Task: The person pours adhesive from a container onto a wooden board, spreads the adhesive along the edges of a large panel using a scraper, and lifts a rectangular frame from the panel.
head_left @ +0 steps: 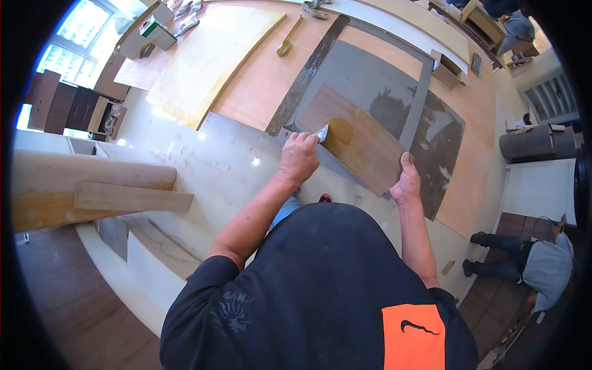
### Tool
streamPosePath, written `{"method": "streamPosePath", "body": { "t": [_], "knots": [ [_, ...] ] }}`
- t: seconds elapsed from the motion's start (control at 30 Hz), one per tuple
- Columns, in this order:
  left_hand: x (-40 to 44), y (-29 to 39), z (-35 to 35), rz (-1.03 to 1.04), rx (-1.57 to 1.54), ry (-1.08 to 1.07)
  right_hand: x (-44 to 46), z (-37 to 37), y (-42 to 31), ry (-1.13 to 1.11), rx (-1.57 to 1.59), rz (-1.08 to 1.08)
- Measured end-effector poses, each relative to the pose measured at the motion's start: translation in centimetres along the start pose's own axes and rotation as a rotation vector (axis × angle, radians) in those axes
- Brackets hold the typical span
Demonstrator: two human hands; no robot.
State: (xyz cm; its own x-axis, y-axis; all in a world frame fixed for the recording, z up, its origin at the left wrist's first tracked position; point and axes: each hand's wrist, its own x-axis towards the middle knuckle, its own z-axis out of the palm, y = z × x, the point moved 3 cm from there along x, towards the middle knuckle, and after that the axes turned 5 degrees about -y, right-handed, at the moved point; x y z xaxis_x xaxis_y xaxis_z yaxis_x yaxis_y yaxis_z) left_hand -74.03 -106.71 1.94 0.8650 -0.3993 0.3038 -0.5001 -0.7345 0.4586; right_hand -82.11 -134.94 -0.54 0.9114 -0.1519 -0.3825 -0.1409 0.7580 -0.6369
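Now, left hand: I see fingers curled tight round the scraper.
Right hand: fingers clamped on board's right end, partly hidden.
Board: across bench edge.
Paste: amber, on board, by scraper.

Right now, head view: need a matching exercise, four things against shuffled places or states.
Column one:
1. left hand
2. right hand
3. glossy amber patch
4. green-and-white cardboard box

Column two:
A. upper left of view
B. spread on the brown rectangular wooden panel
C. holding a thin metallic blade
D. gripping that panel's right end

Pairs: 1-C; 2-D; 3-B; 4-A
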Motion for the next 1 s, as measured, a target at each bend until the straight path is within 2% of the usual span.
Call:
{"method": "streamPosePath", "body": {
  "t": [0.13, 0.33, 0.4, 0.57, 0.73, 0.83, 1.0],
  "knots": [
    [-1.3, 1.1, 1.7, -0.001, -0.022, -0.099, 0.8, -0.5, 1.4, 0.017, 0.017, 0.061],
    [-2.2, 0.2, 2.0, 0.053, -0.117, -0.135, 2.2, -0.9, 2.8, -0.039, 0.027, 0.103],
    [-1.9, -1.1, 1.3, 0.074, -0.136, -0.175, 3.0, -1.4, 3.3, 0.06, -0.047, 0.075],
    [-1.8, -6.0, -1.5, -0.127, -0.318, -0.098, 5.1, -2.5, 4.6, 0.117, -0.005, 0.008],
    [-2.7, -11.1, -3.1, -0.113, -0.022, -0.046, 5.2, -2.0, 5.2, 0.152, -0.013, 0.028],
    [-3.1, -13.5, -2.9, -0.053, 0.09, -0.093, 5.1, -1.9, 6.2, 0.147, -0.017, 0.034],
    [-2.9, -15.3, -1.5, 0.172, 0.21, -0.125, 3.5, -1.7, 7.7, 0.232, -0.034, 0.035]
  ]
}}
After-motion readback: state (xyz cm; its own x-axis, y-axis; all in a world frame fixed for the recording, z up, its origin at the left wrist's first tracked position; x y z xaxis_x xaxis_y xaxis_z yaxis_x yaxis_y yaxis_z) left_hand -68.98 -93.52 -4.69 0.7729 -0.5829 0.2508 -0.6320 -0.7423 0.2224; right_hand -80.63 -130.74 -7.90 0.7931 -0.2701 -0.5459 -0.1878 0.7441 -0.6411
